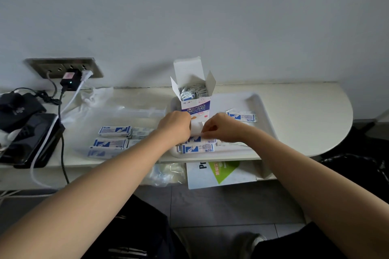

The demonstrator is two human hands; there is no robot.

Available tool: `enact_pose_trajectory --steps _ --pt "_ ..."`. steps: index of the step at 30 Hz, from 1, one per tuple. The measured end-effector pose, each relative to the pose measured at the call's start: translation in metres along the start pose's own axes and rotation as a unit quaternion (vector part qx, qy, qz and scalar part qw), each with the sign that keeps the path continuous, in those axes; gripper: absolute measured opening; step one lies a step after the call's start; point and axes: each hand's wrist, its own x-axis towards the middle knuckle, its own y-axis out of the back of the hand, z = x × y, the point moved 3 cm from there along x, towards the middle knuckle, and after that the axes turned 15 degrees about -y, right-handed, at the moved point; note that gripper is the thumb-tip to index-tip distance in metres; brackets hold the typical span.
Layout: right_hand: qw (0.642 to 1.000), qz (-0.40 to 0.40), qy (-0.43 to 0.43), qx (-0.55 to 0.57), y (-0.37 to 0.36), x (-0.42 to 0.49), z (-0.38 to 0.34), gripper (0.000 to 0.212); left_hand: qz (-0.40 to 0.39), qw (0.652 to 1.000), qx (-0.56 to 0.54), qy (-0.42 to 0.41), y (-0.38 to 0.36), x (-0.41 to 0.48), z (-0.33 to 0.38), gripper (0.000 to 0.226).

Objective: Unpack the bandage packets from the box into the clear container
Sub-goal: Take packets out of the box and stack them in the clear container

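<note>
well, a small bandage box [195,102] stands upright at the near left part of a white tray [264,111] on the pale surface [305,115]. its top flaps are open, and bandage packets [190,91] stick up inside it.

both hands are low down at the front of the box, close to each other. the left hand [175,126] is beside the box's lower left side with its thumb against the front. its fingers curl under and are hidden, so i cannot tell what it holds. the right hand [221,129] has curled fingers too, with the tips at the box's lower right edge. i cannot tell if it pinches the box, a packet or nothing.

just under the hands, a few blue and white packets [196,148] lie at the tray's near edge. one more packet [241,116] lies flat in the tray, to the right of the box.

the clear container [145,112] sits left of the tray. small piles of packets [114,131] lie in it.

far left, a black charger [70,82] and a white cable [75,92] are plugged into a wall socket [63,67].
</note>
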Motion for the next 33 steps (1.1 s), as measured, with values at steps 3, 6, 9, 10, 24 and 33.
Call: enact_pose_trajectory --steps 3,6,9,10,24,33 --pt "0.999 -0.019 -0.004 -0.046 -0.009 -0.003 -0.002 0.019 -0.012 1.0 -0.003 -0.001 -0.005 0.001 0.002 0.026" --pt "0.997 0.021 -0.004 -0.069 -0.02 -0.003 -0.001 0.034 -0.053 0.998 0.02 -0.004 -0.021 -0.002 0.005 0.026" --pt "0.996 0.037 -0.007 -0.083 -0.025 -0.001 0.0 0.041 -0.067 0.997 0.027 -0.004 -0.026 -0.003 0.004 0.027" --pt "0.995 0.037 -0.009 -0.09 -0.025 0.0 0.0 0.041 -0.07 0.997 0.027 -0.005 -0.026 -0.003 0.003 0.028" --pt "0.99 0.026 -0.015 -0.141 -0.027 0.003 -0.01 0.034 -0.082 0.996 0.036 0.001 -0.033 0.003 -0.001 0.027" --pt "0.992 0.105 -0.022 -0.064 -0.011 -0.003 -0.004 0.019 0.024 0.999 0.034 -0.03 -0.019 0.004 -0.004 0.022"
